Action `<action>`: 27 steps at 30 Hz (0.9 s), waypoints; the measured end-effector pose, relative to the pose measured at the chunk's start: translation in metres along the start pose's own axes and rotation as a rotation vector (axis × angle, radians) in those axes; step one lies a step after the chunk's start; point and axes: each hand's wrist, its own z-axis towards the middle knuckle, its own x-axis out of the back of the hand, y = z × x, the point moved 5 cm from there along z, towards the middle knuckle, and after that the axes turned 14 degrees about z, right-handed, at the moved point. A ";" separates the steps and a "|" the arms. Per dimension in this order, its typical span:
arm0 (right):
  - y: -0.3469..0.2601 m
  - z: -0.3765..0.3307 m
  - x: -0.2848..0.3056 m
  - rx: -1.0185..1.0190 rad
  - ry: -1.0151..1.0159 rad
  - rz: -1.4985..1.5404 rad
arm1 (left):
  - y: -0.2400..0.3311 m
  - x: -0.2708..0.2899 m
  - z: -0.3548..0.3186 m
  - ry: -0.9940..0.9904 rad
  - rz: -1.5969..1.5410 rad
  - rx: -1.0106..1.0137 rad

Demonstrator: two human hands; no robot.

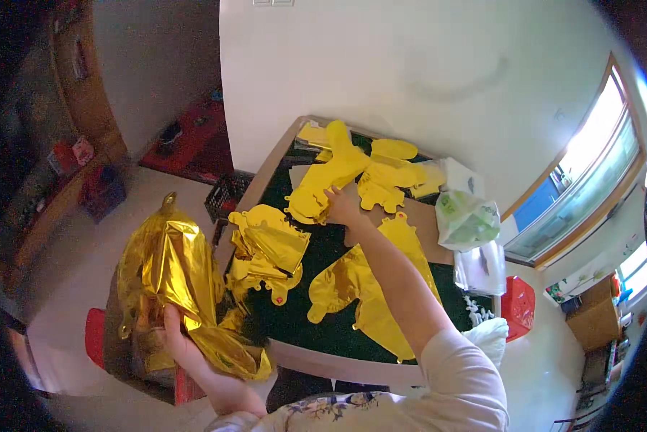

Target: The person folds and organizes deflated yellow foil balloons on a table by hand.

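My left hand [174,333] is at the left, beyond the table's edge, closed on a shiny gold foil balloon [176,252]. Its crumpled sheet hangs around the hand and hides some of the fingers. Stretched across the table, my right hand [342,207] grips the edge of a flat, long gold foil balloon [323,180]; its thumb is hidden. Beneath my right forearm lies a large flat gold foil balloon [388,288]. A folded pile of gold foil balloons [269,248] rests at the table's left side, and more flat foil pieces [392,176] lie at the back.
The table has a dark green top [323,248] with a pale border. White and clear plastic bags [467,219] crowd its right end. A red stool [518,308] stands right of it, a dark basket [225,196] to the left. A white wall rises behind.
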 end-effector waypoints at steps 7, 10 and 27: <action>-0.085 -0.021 0.090 -0.171 0.102 0.449 | 0.011 0.000 -0.012 -0.167 0.030 -0.142; -0.145 -0.050 0.162 -0.113 0.192 0.870 | -0.012 -0.006 -0.017 -0.239 -0.050 0.032; -0.275 -0.275 0.258 -0.361 0.458 1.869 | 0.050 -0.084 -0.182 -1.397 -0.078 -0.193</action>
